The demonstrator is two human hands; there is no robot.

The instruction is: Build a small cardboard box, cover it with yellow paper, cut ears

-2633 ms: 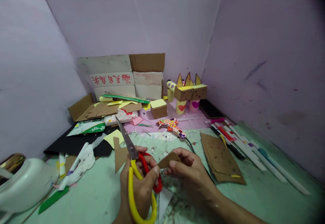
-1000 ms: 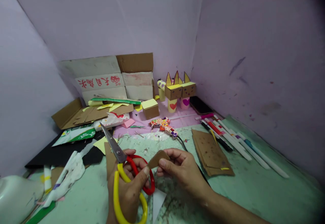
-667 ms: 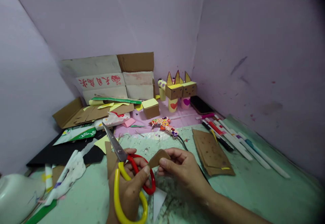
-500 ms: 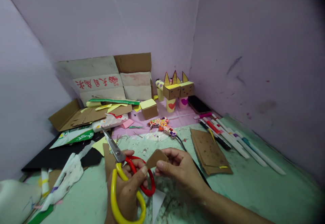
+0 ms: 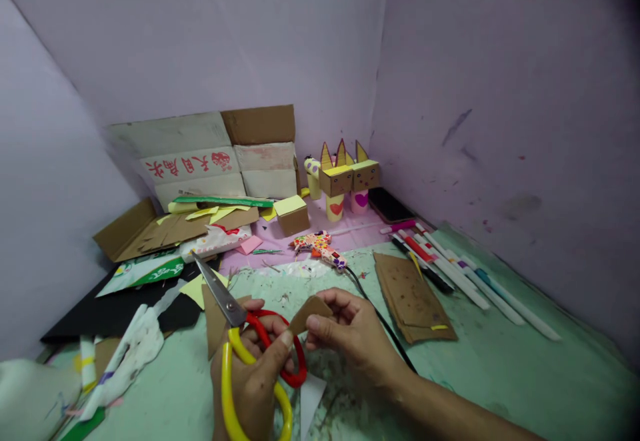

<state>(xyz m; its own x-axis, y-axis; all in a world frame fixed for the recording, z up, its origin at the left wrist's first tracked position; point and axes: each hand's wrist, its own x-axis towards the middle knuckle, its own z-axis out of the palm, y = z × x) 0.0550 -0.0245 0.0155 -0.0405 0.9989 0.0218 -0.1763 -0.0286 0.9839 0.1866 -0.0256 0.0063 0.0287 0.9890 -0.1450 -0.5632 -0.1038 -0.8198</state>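
A small brown cardboard piece (image 5: pixel 309 314) with a rounded top is held up between my two hands. My right hand (image 5: pixel 353 334) pinches its right end between thumb and fingers. The thumb and fingers of my left hand (image 5: pixel 255 367) close on its lower left corner. That same hand also carries scissors (image 5: pixel 236 321) with one red and one yellow handle loop, their blades together and pointing up and to the left. Below the hands lies a white paper scrap (image 5: pixel 311 401), and a flat cardboard strip (image 5: pixel 214 321) is partly hidden behind my left hand.
A patterned glue gun (image 5: pixel 323 249) lies ahead, its black cord running past my right hand. Cardboard sheets (image 5: pixel 413 301) and several markers (image 5: pixel 450 271) are at right. Box-headed paper figures (image 5: pixel 345 181) stand behind, beside a cardboard box (image 5: pixel 293 217). Scraps and packets (image 5: pixel 150 271) crowd the left.
The scissors have tipped slightly to the left, and the cardboard piece is turned a little in my fingers. Both hands keep their hold.
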